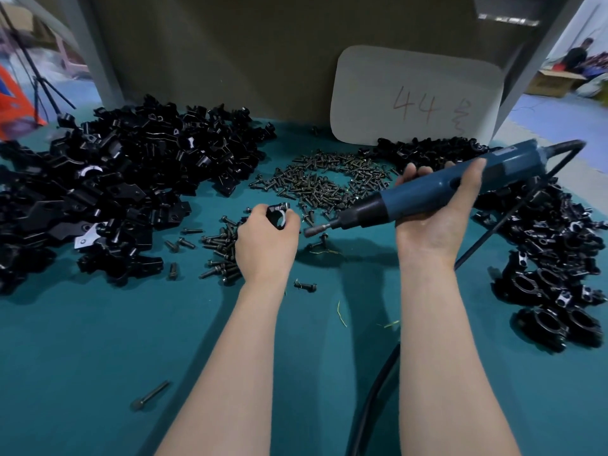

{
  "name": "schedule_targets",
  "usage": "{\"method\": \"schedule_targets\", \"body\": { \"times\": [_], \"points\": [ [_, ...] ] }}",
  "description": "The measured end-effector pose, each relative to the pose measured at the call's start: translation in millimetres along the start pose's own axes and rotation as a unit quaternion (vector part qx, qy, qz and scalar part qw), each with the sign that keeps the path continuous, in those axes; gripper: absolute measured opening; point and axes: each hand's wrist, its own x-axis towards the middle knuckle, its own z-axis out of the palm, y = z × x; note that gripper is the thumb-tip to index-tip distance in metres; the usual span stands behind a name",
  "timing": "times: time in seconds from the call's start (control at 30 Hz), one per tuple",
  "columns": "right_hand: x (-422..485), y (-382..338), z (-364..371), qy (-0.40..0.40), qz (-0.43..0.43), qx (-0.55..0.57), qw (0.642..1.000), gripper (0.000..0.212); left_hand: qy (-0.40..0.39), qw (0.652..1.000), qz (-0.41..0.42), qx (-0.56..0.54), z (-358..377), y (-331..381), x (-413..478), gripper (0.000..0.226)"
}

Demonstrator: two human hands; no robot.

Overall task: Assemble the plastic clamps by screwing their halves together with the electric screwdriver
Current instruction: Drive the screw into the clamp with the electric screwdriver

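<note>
- Two bare hands work above the teal table top (98, 357).
- Left hand (266, 238) curls its fingers round a small black plastic clamp (278, 214), just above scattered dark metal screws (329, 182).
- Right hand (434, 205), palm up (fingers wrapped), grips the blue electric screwdriver (444, 189), its bit tip just beside the clamp.
- Loose black clamp halves (125, 179) are heaped at left; assembled black clamps (556, 291) lie at right.

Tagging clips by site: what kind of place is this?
Likely a factory assembly station: heaps of black clamp halves, a loose pile of screws, and a corded electric screwdriver in the right hand.
</note>
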Motion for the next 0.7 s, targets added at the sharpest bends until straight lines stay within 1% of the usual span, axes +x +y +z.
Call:
{"method": "schedule_targets", "body": {
  "times": [0.07, 0.13, 0.2, 0.23, 0.27, 0.3, 0.37, 0.4, 0.5, 0.57, 0.6, 0.63, 0.7],
  "points": [
    [8, -9, -2, 0.06, -0.007, -0.039, 0.997, 0.061, 0.008, 1.0, 0.003, -0.004, -1, -1, 1, 0.033],
    [15, -14, -7, 0.109, -0.009, -0.155, 0.982, 0.072, 0.008, 0.999, 0.029, -0.039, 1, -1, -1, 0.031],
    [19, -15, -15, 0.116, -0.004, -0.317, 0.941, 0.086, 0.0, 0.994, 0.055, -0.09, 3, 2, -4, 0.027],
    [20, -15, -20, 0.11, 0.0, -0.397, 0.911, 0.092, -0.006, 0.992, 0.069, -0.101, 4, 4, -6, 0.026],
    [21, -14, -26, 0.102, 0.008, -0.475, 0.874, 0.093, -0.015, 0.991, 0.079, -0.104, 5, 4, -7, 0.025],
    [21, -13, -31, 0.095, 0.017, -0.547, 0.832, 0.09, -0.025, 0.99, 0.087, -0.107, 6, 4, -9, 0.025],
    [20, -9, -39, 0.08, 0.02, -0.652, 0.753, 0.077, -0.047, 0.988, 0.1, -0.109, 9, 6, -12, 0.027],
    [19, -5, -42, 0.077, 0.015, -0.684, 0.725, 0.07, -0.056, 0.986, 0.109, -0.109, 11, 7, -13, 0.028],
    [15, 6, -43, 0.092, 0.014, -0.731, 0.675, 0.059, -0.071, 0.983, 0.15, -0.081, 14, 9, -16, 0.028],
    [16, 9, -41, 0.103, 0.035, -0.784, 0.611, 0.058, -0.089, 0.977, 0.188, -0.038, 17, 11, -19, 0.031],
    [16, 10, -40, 0.105, 0.049, -0.8, 0.588, 0.058, -0.099, 0.973, 0.209, -0.011, 20, 12, -21, 0.036],
    [16, 10, -38, 0.102, 0.06, -0.808, 0.578, 0.058, -0.107, 0.968, 0.226, 0.015, 23, 15, -24, 0.04],
    [16, 9, -36, 0.09, 0.07, -0.807, 0.579, 0.054, -0.123, 0.96, 0.248, 0.047, 29, 26, -31, 0.039]
  ]
}}
